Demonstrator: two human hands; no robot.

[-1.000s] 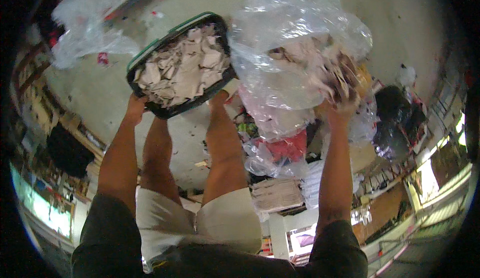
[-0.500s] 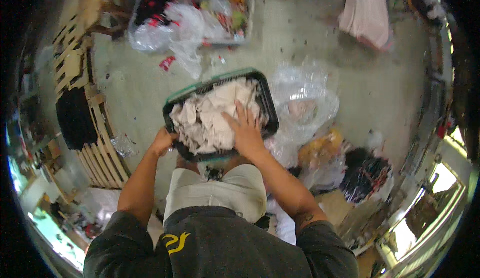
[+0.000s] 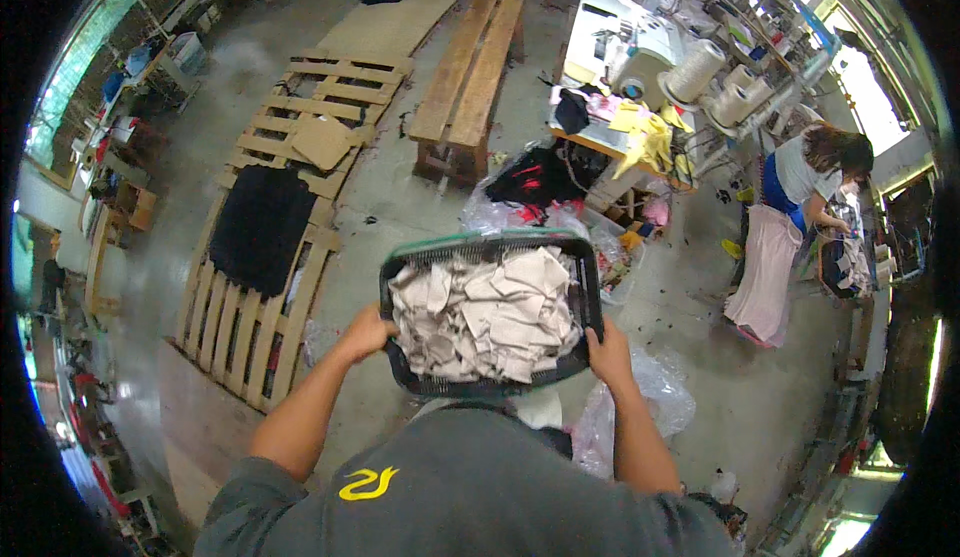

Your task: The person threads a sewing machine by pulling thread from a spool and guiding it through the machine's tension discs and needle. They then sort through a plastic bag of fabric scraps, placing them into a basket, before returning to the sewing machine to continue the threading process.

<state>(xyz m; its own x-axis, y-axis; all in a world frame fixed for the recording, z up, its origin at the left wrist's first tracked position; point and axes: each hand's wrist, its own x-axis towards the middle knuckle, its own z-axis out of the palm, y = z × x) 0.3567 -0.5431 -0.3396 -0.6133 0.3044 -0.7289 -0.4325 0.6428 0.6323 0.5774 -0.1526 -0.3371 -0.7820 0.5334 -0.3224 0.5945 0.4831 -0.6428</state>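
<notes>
Basket (image 3: 490, 382) of beige fabric pieces (image 3: 485, 312) sits at the centre of the frame, in front of your chest, its long axis running left to right. Your left hand (image 3: 365, 335) wraps the left rim and your right hand (image 3: 608, 352) the right rim, fingers curled and pressed on the edge; both are equally near. You hold one basket with two hands. Lower right, one clear plastic bag (image 3: 655, 402) lies on the floor; wooden pallets (image 3: 255, 317) lie at left.

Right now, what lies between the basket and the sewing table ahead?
In the head view, between the basket and the sewing table lie clear plastic bags holding dark and red cloth.
</notes>
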